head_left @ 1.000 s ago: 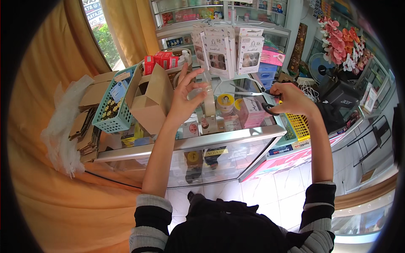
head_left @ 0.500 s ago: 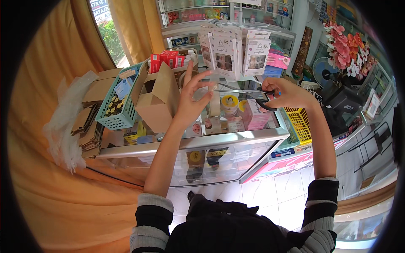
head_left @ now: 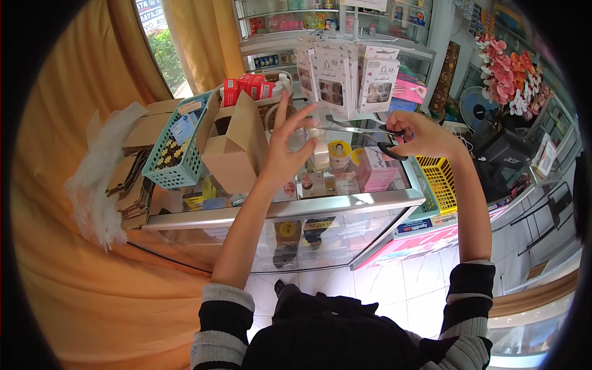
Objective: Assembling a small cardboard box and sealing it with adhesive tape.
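In my right hand (head_left: pixel 419 135) is a pair of scissors (head_left: pixel 359 130) with black handles, its blades spread and pointing left. My left hand (head_left: pixel 287 145) is raised over the glass counter, index finger up, thumb and other fingers curved around a pale, see-through thing (head_left: pixel 319 151) that I cannot make out clearly. The blade tips are close to those fingers. Below and right of them are a yellow-lidded jar (head_left: pixel 339 153) and a pink box (head_left: pixel 377 169) in the glass counter (head_left: pixel 320 204).
An open cardboard box (head_left: pixel 232 157) and a teal basket (head_left: pixel 169 172) stand left of my left arm. White hanging packs (head_left: pixel 333 80) rise behind the hands. A yellow basket (head_left: pixel 436 182) is at the right, near a black monitor (head_left: pixel 509 148). Folded cardboard (head_left: pixel 132 194) lies far left.
The view has shifted slightly. My left hand has moved a little to the right, nearer the scissors. The scissors stay in my right hand with their blades apart.
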`<state>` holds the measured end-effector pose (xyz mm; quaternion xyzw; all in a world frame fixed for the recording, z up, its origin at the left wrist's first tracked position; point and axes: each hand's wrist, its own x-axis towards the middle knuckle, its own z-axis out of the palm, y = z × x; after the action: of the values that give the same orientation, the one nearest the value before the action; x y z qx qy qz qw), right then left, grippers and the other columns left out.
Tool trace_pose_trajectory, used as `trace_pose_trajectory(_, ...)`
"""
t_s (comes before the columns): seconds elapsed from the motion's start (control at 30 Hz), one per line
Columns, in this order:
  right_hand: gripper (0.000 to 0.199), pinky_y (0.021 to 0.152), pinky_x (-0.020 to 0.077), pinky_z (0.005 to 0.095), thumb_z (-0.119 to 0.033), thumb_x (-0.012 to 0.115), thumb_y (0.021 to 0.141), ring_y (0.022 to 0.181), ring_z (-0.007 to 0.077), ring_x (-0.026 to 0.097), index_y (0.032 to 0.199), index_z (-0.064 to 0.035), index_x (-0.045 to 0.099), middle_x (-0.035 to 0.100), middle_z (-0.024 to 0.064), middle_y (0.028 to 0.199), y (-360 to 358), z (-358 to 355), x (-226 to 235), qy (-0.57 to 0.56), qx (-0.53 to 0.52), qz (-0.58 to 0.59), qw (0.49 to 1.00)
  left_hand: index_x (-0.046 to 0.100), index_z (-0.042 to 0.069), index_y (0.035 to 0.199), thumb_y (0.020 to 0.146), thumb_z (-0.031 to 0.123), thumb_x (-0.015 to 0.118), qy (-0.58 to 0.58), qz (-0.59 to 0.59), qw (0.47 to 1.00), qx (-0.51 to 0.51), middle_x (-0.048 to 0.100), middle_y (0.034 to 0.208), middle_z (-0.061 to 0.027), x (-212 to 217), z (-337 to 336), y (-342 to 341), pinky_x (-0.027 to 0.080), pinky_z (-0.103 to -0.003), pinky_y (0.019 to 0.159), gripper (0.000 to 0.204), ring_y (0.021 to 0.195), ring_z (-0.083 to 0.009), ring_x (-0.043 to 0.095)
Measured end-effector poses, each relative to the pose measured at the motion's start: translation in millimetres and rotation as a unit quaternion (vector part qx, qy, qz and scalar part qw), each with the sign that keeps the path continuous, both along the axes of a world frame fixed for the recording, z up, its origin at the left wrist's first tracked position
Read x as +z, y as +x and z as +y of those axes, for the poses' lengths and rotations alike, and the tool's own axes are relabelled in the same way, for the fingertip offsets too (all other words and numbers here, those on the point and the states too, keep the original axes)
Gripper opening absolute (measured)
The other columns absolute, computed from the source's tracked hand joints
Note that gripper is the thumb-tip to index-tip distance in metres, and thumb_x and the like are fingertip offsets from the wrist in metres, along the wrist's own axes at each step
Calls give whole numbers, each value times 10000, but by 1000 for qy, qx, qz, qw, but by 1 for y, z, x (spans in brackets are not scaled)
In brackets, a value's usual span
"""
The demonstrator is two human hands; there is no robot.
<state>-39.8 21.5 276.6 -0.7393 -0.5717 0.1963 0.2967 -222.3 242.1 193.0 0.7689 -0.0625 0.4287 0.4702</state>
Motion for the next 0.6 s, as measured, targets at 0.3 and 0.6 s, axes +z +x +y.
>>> trace_pose_trajectory(0.3, 352, 600, 373, 236, -172, 739, 659, 713, 91, 467, 893, -17, 527, 525, 26, 801, 0, -28, -19, -26, -62, 43, 997, 499, 179, 1295, 725, -41, 629, 29, 4, 999, 13, 99, 1513, -161, -2, 4, -2, 319, -403, 1035, 625, 1055, -144, 584)
trace_pose_trajectory(0.6, 330, 642, 473, 336, -225, 725, 662, 704, 302, 619, 829, 38, 614, 621, 170, 731, 1, -9, -67, -30, -86, -145, 985, 498, 177, 1295, 728, -37, 633, 15, 14, 1000, 12, 110, 1510, -166, -1, 2, -1, 299, -407, 1049, 621, 1038, -132, 592)
